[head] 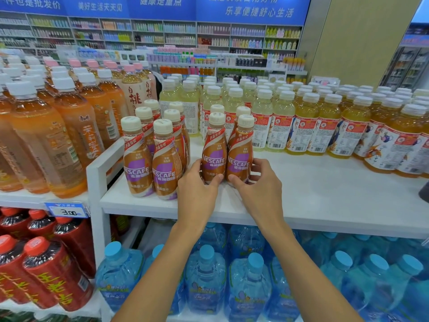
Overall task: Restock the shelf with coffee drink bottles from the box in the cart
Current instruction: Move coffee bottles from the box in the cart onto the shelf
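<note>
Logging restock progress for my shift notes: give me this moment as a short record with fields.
left hand: grips left front brown plastic Nescafe coffee bottle near its base
right hand: grips right front brown Nescafe coffee bottle
surface: white shelf board, both bottles upright
already shelved: cluster of matching coffee bottles, left side
behind: pale yellow drink bottles

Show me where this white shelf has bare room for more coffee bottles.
Bare: the shelf front right of the right hand, before the yellow tea bottles. Crowded: left, where the coffee bottles stand by the left hand.
</note>
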The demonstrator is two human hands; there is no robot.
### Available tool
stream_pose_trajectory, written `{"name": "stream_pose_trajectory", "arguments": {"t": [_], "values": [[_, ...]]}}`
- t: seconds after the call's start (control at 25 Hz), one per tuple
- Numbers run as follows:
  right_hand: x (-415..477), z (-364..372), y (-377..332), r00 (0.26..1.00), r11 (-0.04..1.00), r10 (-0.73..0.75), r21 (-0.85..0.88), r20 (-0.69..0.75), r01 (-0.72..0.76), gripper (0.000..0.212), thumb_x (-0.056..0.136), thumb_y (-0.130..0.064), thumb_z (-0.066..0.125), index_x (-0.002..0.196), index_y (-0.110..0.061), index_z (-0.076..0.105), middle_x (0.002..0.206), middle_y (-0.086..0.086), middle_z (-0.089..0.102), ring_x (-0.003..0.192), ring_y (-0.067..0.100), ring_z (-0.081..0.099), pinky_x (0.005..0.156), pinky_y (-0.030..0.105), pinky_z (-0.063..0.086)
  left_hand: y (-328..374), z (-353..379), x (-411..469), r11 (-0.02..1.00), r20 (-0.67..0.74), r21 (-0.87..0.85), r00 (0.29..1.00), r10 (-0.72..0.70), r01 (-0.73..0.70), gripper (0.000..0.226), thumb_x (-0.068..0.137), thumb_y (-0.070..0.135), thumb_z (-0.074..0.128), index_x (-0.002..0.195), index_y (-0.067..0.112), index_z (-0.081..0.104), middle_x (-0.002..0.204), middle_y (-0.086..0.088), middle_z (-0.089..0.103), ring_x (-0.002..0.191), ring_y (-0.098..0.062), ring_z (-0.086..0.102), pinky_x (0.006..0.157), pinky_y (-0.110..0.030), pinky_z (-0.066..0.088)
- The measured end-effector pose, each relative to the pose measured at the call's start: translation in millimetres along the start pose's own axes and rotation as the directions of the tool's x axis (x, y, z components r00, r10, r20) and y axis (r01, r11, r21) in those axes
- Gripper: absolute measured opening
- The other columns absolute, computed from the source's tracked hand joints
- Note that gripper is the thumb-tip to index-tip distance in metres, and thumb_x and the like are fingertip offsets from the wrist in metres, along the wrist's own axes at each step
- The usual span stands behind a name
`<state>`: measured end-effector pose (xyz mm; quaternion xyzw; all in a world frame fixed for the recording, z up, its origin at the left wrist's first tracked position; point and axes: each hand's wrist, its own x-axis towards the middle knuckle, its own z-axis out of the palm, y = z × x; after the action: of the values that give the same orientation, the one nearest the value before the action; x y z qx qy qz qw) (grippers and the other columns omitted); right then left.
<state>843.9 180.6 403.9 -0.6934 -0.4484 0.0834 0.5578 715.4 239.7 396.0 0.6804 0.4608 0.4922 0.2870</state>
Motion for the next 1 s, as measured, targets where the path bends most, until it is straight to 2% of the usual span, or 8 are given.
{"name": "stream_pose_trajectory", "arguments": {"t": [0.2, 0.28, 0.4, 0.52, 0.64, 0.72, 0.88, 1.0], "values": [[-8, -1, -9, 1.000, 1.000, 0.010, 0.004, 0.020, -0.010, 0.057, 0.084, -0.038, 0.080, 0.134, -0.027, 0.053, 0.120, -0.011, 0.064, 0.100, 0.003, 0.065, 0.089, 0.026, 0.057, 2, -3, -4, 0.999, 0.021, 0.024, 0.999, 0.027, -0.028, 0.042, 0.086, 0.040, 0.075, 0.122, 0.025, 0.061, 0.111, 0.006, 0.069, 0.102, -0.012, 0.064, 0.091, -0.042, 0.056], [-20, -5, -17, 0.999, 0.999, 0.030, 0.038, 0.038, -0.032, 0.051, 0.090, -0.036, 0.075, 0.136, -0.029, 0.053, 0.118, -0.017, 0.060, 0.101, 0.000, 0.062, 0.090, 0.021, 0.053, 3, -9, -11, 0.999, 0.047, -0.017, 0.998, 0.044, -0.043, 0.037, 0.088, 0.036, 0.073, 0.122, 0.025, 0.061, 0.112, 0.007, 0.068, 0.103, -0.010, 0.063, 0.094, -0.039, 0.055], [-46, -14, -20, 0.998, 0.998, 0.058, 0.019, 0.035, -0.059, 0.049, 0.096, -0.037, 0.066, 0.142, -0.027, 0.052, 0.128, -0.019, 0.055, 0.114, 0.004, 0.055, 0.095, 0.020, 0.044, 4, -21, -30, 0.996, 0.065, -0.063, 0.996, 0.064, -0.060, 0.038, 0.094, 0.032, 0.067, 0.130, 0.025, 0.058, 0.123, 0.008, 0.065, 0.113, -0.010, 0.058, 0.100, -0.036, 0.051], [-79, -28, -20, 0.997, 0.998, 0.070, -0.010, 0.033, -0.069, 0.050, 0.098, -0.036, 0.063, 0.145, -0.026, 0.051, 0.138, -0.013, 0.055, 0.121, 0.004, 0.053, 0.097, 0.019, 0.041, 7, -35, -59, 0.997, 0.085, -0.072, 0.996, 0.014, -0.008, 0.048, 0.096, 0.033, 0.062, 0.143, 0.025, 0.050, 0.141, 0.007, 0.056, 0.128, -0.013, 0.053, 0.108, -0.039, 0.046], [-116, -46, -22, 0.996, 0.997, 0.073, -0.016, 0.051, -0.072, 0.051, 0.097, -0.040, 0.063, 0.145, -0.030, 0.052, 0.140, -0.016, 0.054, 0.126, 0.003, 0.052, 0.104, 0.022, 0.045, 7, -55, -100, 0.994, 0.084, -0.099, 0.995, -0.045, 0.053, 0.048, 0.097, 0.033, 0.060, 0.144, 0.030, 0.049, 0.144, 0.012, 0.052, 0.131, -0.012, 0.050, 0.109, -0.040, 0.045], [-144, -59, -22, 0.992, 0.994, 0.105, 0.001, 0.071, -0.105, 0.051, 0.096, -0.039, 0.065, 0.145, -0.031, 0.051, 0.138, -0.019, 0.053, 0.128, 0.005, 0.052, 0.108, 0.027, 0.044, 2, -67, -128, 0.990, 0.087, -0.105, 0.992, -0.088, 0.097, 0.048, 0.097, 0.034, 0.060, 0.144, 0.034, 0.049, 0.144, 0.015, 0.052, 0.132, -0.008, 0.048, 0.110, -0.037, 0.044], [-210, -88, -7, 0.981, 0.988, 0.147, 0.018, 0.125, -0.151, 0.047, 0.094, -0.038, 0.067, 0.140, -0.033, 0.056, 0.137, -0.020, 0.057, 0.127, 0.005, 0.053, 0.107, 0.026, 0.042, -3, -89, -198, 0.980, 0.041, -0.110, 0.986, -0.161, 0.164, 0.044, 0.096, 0.032, 0.063, 0.138, 0.034, 0.055, 0.132, 0.024, 0.055, 0.124, -0.006, 0.053, 0.108, -0.036, 0.045], [-269, -100, 18, 0.963, 0.969, 0.224, 0.069, 0.148, -0.236, 0.036, 0.091, -0.026, 0.073, 0.126, -0.032, 0.065, 0.131, -0.010, 0.065, 0.118, 0.005, 0.060, 0.099, 0.022, 0.046, -13, -109, -266, 0.956, 0.010, -0.145, 0.967, -0.255, 0.253, 0.037, 0.093, 0.026, 0.068, 0.128, 0.037, 0.061, 0.124, 0.022, 0.060, 0.118, -0.010, 0.059, 0.101, -0.032, 0.048]]}}
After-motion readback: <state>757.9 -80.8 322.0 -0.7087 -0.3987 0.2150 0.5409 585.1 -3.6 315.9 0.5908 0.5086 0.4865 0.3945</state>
